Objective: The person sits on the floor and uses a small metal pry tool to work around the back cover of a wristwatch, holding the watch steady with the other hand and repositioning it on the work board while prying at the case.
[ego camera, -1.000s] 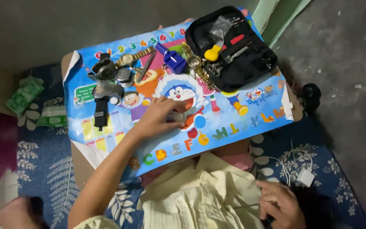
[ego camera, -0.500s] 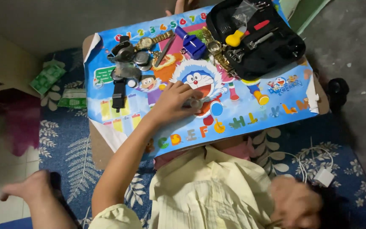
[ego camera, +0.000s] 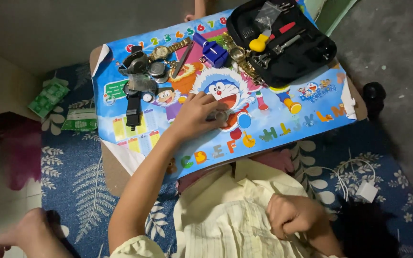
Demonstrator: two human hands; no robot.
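One small round metal part (ego camera: 220,116) is pinched by the left hand (ego camera: 194,117) at the centre of the cartoon mat (ego camera: 283,126).
Right hand (ego camera: 290,215) is held curled at five o'clock, gripping nothing visible; watches (ego camera: 151,67) lie at ten o'clock, black tool case (ego camera: 311,52) at one. Pick-up is judged under way; a steady lift is called for.

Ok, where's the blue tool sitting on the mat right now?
In the head view the blue tool lies near the far edge of the cartoon mat, just left of the black tool case and right of the gold watches, well beyond the left hand.

Home floor: patterned rug (ego camera: 72,181), low table (ego camera: 113,174), watch-repair kit (ego camera: 283,40).
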